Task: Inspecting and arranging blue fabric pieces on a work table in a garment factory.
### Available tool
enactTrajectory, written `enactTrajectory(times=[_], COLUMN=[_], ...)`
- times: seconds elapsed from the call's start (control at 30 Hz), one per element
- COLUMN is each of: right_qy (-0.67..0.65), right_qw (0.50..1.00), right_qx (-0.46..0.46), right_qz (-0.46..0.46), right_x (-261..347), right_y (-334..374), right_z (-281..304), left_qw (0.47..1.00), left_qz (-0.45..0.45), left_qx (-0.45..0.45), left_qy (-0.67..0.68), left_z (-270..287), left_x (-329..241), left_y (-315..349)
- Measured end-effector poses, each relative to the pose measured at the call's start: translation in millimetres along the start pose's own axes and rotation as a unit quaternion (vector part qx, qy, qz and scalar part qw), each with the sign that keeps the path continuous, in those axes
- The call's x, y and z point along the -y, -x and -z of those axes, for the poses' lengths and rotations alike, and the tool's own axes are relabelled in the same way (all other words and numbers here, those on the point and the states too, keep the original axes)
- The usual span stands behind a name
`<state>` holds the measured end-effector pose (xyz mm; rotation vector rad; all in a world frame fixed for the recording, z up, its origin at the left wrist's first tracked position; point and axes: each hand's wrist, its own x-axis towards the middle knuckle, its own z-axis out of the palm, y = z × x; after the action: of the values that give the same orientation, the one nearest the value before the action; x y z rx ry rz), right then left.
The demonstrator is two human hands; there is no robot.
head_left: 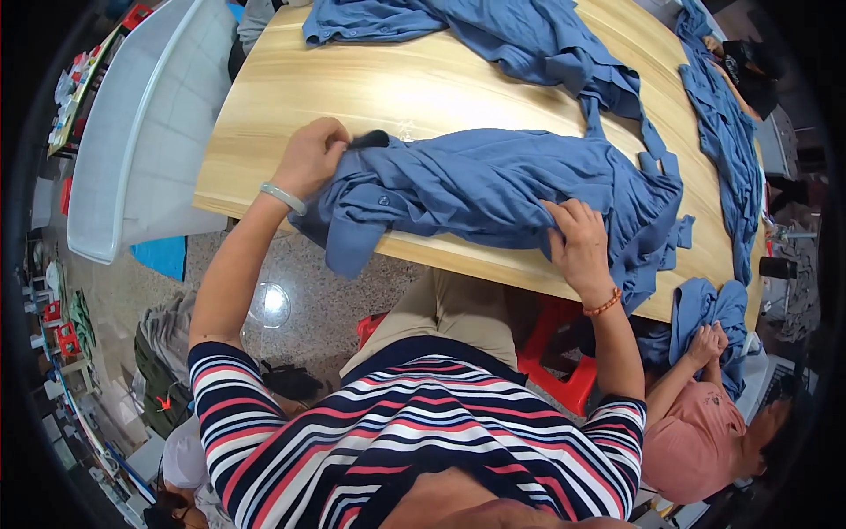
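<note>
wooden table (361, 79) | blue garment (511, 189) atop | white tub (106, 167) left | speckled floor (326, 304)

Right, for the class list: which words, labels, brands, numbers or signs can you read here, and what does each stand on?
None can be read.
Blue garment touched by the left hand and right hand: one small round detail, too small to identify.
Pink top: a small dark mark, too small to read.
Striped top: no lettering shows.
</note>
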<state>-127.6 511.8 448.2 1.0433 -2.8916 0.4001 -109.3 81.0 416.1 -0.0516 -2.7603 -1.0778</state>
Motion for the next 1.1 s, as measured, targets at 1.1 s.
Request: enactTrajectory(times=[1.1], right_qy=[-0.171], right_qw=[0.979], right_qx=[-0.103], right_qz=[0.037], right_x=[68.8], right_y=[-104.5], right_z=[-28.7], left_qw=[0.946], left_qz=[-0.201], left_qx=[-0.145], left_qy=[-0.208], left_z=[-4.0], left_x=[-85.7], left_y=[6.3])
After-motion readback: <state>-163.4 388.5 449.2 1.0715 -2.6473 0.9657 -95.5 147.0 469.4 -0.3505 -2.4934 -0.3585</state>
